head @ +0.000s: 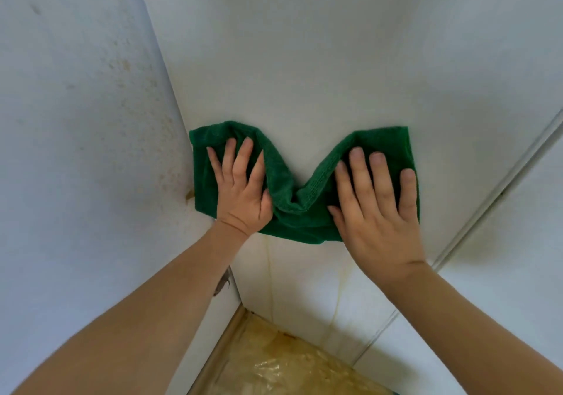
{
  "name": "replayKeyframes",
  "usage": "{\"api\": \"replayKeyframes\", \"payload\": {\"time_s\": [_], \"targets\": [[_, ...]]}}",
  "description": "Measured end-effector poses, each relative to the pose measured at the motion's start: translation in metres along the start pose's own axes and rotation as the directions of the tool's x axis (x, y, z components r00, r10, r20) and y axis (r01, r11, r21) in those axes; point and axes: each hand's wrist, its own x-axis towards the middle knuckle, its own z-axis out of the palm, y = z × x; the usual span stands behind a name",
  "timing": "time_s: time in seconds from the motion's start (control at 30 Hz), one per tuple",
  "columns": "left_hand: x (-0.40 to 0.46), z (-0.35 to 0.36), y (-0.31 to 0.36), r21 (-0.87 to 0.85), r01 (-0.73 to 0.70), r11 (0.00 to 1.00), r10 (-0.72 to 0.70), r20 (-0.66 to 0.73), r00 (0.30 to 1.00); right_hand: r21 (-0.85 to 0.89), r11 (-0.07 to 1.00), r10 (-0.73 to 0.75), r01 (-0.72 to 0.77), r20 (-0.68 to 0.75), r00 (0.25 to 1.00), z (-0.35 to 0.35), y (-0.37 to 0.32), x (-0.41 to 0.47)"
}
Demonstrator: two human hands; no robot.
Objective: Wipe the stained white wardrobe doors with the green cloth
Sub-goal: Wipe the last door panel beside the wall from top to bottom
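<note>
Reaching in from the near edge, both forearms are cut off by the frame before the elbows, and the palms hide much of the green cloth beneath them. A dark mark shows just beside the left forearm near the corner, but it is too blurred to tell what it is. To the left stands a white side wall freckled with brownish spots, thickest near the corner where it meets the white wardrobe door. Pale yellowish drip stains run down the door below the cloth toward the floor. To the right a thin vertical seam separates this door from another white panel. At the near bottom lies a yellowish, blotchy floor with a glossy, crinkled patch on it, bordered by a tan strip along the wall. The cloth is spread flat against the door close to the left corner, its upper edge sagging into a deep V between the two hands. The left hand presses on the cloth's left part with fingers straight and slightly spread, pointing up. The right hand presses flat on the cloth's right part, fingers extended and lightly fanned, thumb resting on the sagging fold; neither hand curls around the fabric.
</note>
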Motion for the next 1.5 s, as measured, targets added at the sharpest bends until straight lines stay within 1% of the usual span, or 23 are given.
{"api": "replayKeyframes", "payload": {"time_s": [0.1,0.17,0.27,0.33,0.43,0.5,0.6,0.63,0.7,0.73,0.8,0.83,0.9,0.93,1.0,1.03,1.07,1.1,1.17,1.27,1.37,1.43,1.5], "targets": [[-0.003,-0.01,0.005,0.0,0.036,0.999,-0.036,0.088,0.995,0.026,0.997,-0.072,0.071,0.048,0.996,-0.003,0.008,-0.002],[-0.005,-0.019,0.012,0.002,0.072,0.997,-0.071,0.148,0.986,0.025,0.985,-0.174,0.173,0.057,0.983,-0.005,0.014,-0.004],[-0.008,-0.025,0.023,0.03,0.171,0.985,-0.174,0.211,0.962,0.022,0.965,-0.26,0.261,-0.018,0.965,-0.003,0.02,-0.006],[-0.007,-0.025,0.031,0.006,0.243,0.97,-0.239,0.203,0.95,0.063,0.962,-0.263,0.266,-0.059,0.963,-0.002,0.022,-0.003],[0.0,-0.029,0.058,-0.175,0.359,0.917,-0.334,0.155,0.93,0.189,0.932,-0.291,0.311,-0.127,0.948,0.0,0.024,-0.002],[0.001,-0.028,0.074,-0.285,0.415,0.864,-0.411,0.074,0.908,0.169,0.925,-0.318,0.339,-0.143,0.937,0.001,0.024,-0.003],[-0.002,-0.023,0.081,-0.349,0.483,0.803,-0.519,-0.011,0.855,0.107,0.925,-0.348,0.364,-0.141,0.927,0.001,0.026,-0.006],[-0.001,-0.019,0.075,-0.356,0.509,0.784,-0.542,0.007,0.84,0.097,0.926,-0.351,0.364,-0.129,0.927,0.001,0.027,-0.004],[-0.005,-0.02,0.069,-0.333,0.496,0.802,-0.505,0.065,0.861,0.073,0.919,-0.376,0.386,-0.123,0.918,-0.002,0.03,-0.002],[-0.005,-0.022,0.064,-0.303,0.498,0.813,-0.482,0.13,0.866,0.053,0.912,-0.4,0.407,-0.106,0.91,-0.005,0.032,0.0],[-0.004,-0.026,0.059,-0.227,0.587,0.777,-0.539,0.242,0.807,0.024,0.894,-0.447,0.448,-0.026,0.894,-0.018,0.031,0.009],[-0.006,-0.03,0.063,-0.195,0.617,0.762,-0.564,0.268,0.781,0.005,0.883,-0.469,0.469,0.001,0.883,-0.027,0.032,0.013],[-0.003,-0.037,0.07,-0.134,0.605,0.785,-0.554,0.285,0.782,-0.054,0.849,-0.523,0.526,0.053,0.85,-0.042,0.031,0.023],[0.0,-0.043,0.077,-0.097,0.64,0.763,-0.592,0.294,0.75,-0.064,0.826,-0.556,0.559,0.066,0.829,-0.046,0.032,0.024],[0.005,-0.051,0.083,-0.003,0.773,0.635,-0.728,0.333,0.599,-0.047,0.786,-0.609,0.616,0.107,0.786,-0.051,0.032,0.027],[0.006,-0.053,0.083,0.017,0.809,0.588,-0.762,0.347,0.547,-0.053,0.769,-0.627,0.637,0.131,0.768,-0.054,0.03,0.03],[0.007,-0.054,0.083,0.01,0.825,0.565,-0.769,0.369,0.522,-0.058,0.755,-0.64,0.653,0.15,0.754,-0.056,0.028,0.032],[0.008,-0.054,0.085,-0.008,0.819,0.574,-0.748,0.401,0.529,-0.059,0.747,-0.647,0.663,0.165,0.744,-0.058,0.026,0.033],[0.009,-0.052,0.094,-0.086,0.793,0.602,-0.696,0.431,0.575,-0.028,0.736,-0.661,0.676,0.186,0.727,-0.058,0.027,0.034],[0.003,-0.047,0.094,-0.147,0.804,0.576,-0.719,0.377,0.584,-0.03,0.73,-0.67,0.683,0.169,0.723,-0.059,0.03,0.031],[-0.006,-0.037,0.08,-0.191,0.77,0.609,-0.711,0.3,0.636,-0.001,0.74,-0.656,0.673,0.217,0.722,-0.06,0.025,0.029],[-0.013,-0.029,0.07,-0.199,0.77,0.607,-0.72,0.272,0.638,-0.004,0.733,-0.651,0.681,0.287,0.703,-0.057,0.016,0.03],[-0.015,-0.017,0.074,-0.141,0.784,0.605,-0.741,0.262,0.619,-0.039,0.705,-0.664,0.708,0.313,0.679,-0.054,0.014,0.031]]}}
